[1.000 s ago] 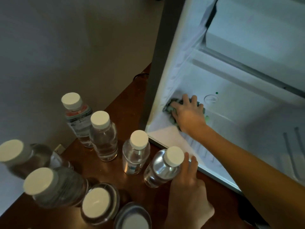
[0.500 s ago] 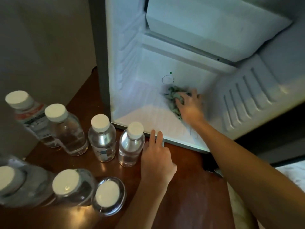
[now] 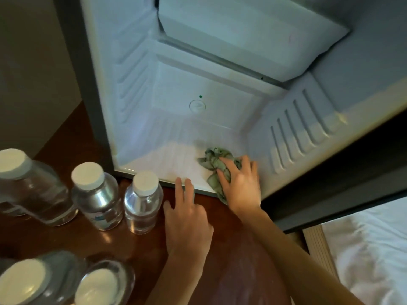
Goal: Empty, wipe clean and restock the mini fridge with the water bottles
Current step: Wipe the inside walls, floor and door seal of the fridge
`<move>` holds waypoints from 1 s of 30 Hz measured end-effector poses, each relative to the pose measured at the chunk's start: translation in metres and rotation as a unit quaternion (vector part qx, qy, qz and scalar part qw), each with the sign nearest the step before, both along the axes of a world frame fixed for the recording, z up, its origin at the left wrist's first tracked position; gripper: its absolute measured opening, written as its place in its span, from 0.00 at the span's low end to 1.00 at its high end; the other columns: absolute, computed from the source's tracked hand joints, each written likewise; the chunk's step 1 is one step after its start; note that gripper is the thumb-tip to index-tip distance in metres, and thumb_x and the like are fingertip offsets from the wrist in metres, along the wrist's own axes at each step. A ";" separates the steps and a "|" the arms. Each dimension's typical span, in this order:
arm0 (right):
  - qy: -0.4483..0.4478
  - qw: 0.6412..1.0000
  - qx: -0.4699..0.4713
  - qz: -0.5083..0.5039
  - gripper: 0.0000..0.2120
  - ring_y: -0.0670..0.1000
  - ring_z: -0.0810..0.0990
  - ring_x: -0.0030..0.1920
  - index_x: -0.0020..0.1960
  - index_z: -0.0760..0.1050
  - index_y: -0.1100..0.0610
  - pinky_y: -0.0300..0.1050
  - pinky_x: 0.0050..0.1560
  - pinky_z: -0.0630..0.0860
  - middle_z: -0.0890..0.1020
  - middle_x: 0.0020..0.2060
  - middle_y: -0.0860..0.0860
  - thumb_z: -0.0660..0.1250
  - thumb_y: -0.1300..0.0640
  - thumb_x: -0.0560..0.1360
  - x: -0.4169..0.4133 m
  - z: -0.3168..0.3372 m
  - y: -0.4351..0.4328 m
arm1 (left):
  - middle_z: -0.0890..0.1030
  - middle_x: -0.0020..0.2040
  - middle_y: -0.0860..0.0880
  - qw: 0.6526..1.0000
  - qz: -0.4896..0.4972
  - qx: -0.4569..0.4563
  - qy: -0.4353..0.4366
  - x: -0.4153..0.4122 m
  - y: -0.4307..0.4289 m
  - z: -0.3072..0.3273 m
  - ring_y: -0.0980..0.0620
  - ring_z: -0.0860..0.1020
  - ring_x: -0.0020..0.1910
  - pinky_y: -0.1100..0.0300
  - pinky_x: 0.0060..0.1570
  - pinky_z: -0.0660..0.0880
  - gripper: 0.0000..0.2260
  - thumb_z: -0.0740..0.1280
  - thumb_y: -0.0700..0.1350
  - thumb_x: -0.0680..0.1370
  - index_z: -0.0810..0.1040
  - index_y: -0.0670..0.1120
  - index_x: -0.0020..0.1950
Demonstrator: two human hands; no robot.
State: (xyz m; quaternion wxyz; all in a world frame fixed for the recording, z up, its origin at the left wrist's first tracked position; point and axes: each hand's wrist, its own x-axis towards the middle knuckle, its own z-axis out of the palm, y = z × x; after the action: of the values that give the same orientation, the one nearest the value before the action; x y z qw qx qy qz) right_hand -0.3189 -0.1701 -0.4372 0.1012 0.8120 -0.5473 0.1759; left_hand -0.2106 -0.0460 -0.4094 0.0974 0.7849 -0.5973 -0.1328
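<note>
Left hand (image 3: 187,221): palm down and flat on the surface (image 3: 231,256), fingers straight and pointing away from the body, thumb spread out to the left, nothing held. Right hand (image 3: 241,186): palm down, set further forward and just to the right of the left hand, fingers spread and bent over a bunched cloth (image 3: 212,159), thumb laid across its near side. Both forearms are bare, the left rising from the bottom edge of view and the right from the lower right corner; both wrists are roughly straight.
</note>
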 end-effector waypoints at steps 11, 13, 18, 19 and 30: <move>0.003 0.988 0.061 -0.140 0.19 0.65 0.65 0.67 0.67 0.73 0.51 0.60 0.62 0.69 0.66 0.69 0.60 0.59 0.44 0.81 0.048 0.004 -0.099 | 0.59 0.77 0.41 0.999 -0.014 -0.024 -0.016 0.002 -0.004 -0.008 0.40 0.52 0.78 0.44 0.59 0.68 0.09 0.64 0.44 0.73 0.83 0.44 0.46; 0.007 0.994 0.042 -0.101 0.19 0.67 0.67 0.66 0.66 0.74 0.51 0.63 0.60 0.71 0.68 0.68 0.60 0.61 0.45 0.79 0.045 0.005 -0.081 | 0.68 0.73 0.40 1.000 -0.013 -0.026 -0.006 0.004 -0.002 -0.009 0.39 0.61 0.75 0.44 0.53 0.72 0.04 0.69 0.42 0.67 0.82 0.43 0.36; -0.072 0.983 0.043 0.163 0.18 0.60 0.70 0.53 0.59 0.81 0.47 0.59 0.52 0.73 0.75 0.54 0.54 0.60 0.43 0.76 0.041 0.003 -0.008 | 0.74 0.67 0.38 0.999 -0.014 -0.040 0.003 0.005 -0.003 -0.016 0.35 0.69 0.70 0.46 0.41 0.78 0.07 0.79 0.41 0.61 0.83 0.42 0.34; -0.084 0.974 0.068 0.198 0.17 0.58 0.69 0.54 0.59 0.81 0.47 0.59 0.54 0.72 0.75 0.54 0.52 0.60 0.43 0.76 0.041 0.005 -0.004 | 0.74 0.66 0.37 0.998 -0.013 -0.055 0.001 0.005 -0.004 -0.018 0.35 0.70 0.69 0.47 0.39 0.78 0.07 0.80 0.39 0.61 0.83 0.41 0.33; 0.000 0.979 -0.057 0.198 0.19 0.65 0.76 0.53 0.55 0.81 0.56 0.61 0.47 0.76 0.79 0.52 0.60 0.58 0.44 0.79 0.076 -0.006 -0.083 | 0.74 0.67 0.34 0.998 -0.028 -0.060 -0.012 0.004 -0.005 -0.026 0.34 0.70 0.69 0.49 0.36 0.78 0.10 0.81 0.39 0.57 0.80 0.43 0.29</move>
State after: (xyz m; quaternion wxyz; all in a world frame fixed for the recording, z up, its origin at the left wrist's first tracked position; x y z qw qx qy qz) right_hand -0.2426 -0.2532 -0.4429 0.1103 0.8971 -0.3652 0.2229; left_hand -0.2070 -0.0509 -0.4350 0.1330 0.7622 -0.6271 -0.0900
